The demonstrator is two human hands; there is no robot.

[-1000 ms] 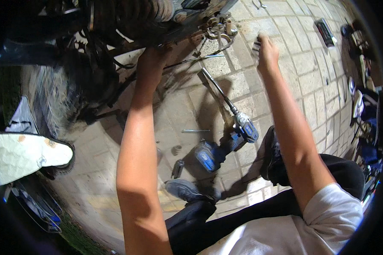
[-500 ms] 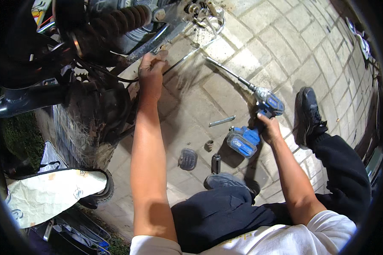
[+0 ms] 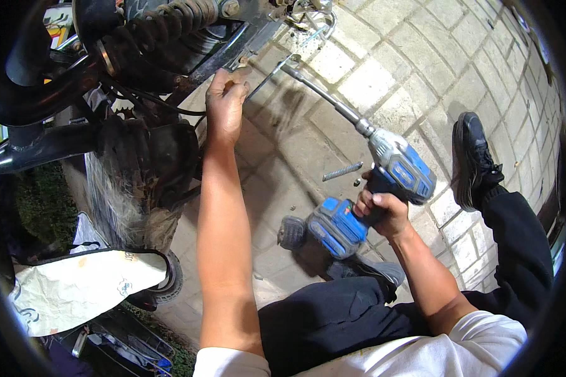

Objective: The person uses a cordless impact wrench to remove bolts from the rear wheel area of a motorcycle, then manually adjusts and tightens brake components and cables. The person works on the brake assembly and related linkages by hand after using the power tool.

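My right hand [image 3: 383, 212] grips a blue and grey cordless impact wrench [image 3: 401, 164] by its handle, just above the battery pack [image 3: 338, 227]. From its nose a long metal extension [image 3: 333, 103] points up and left, its tip appearing close to the far end of a thin metal rod [image 3: 267, 81]. My left hand [image 3: 225, 108] is closed, fingers curled, beside the vehicle's frame. A black cable [image 3: 170, 110] enters it from the left and the thin rod comes out on the other side. What its fingertips press on is hidden.
A small coil spring [image 3: 342, 171] and a ribbed black pad [image 3: 291, 232] lie on the paving [image 3: 333, 138]. At upper left stand the vehicle's dark frame tube [image 3: 50, 147] and shock absorber spring [image 3: 170, 25]. A pale cover [image 3: 88, 286] hangs at lower left.
My right hand has lifted the impact wrench closer, tilting it so its extension tip shifts up and left toward the rod. My left hand has stayed nearly in place.
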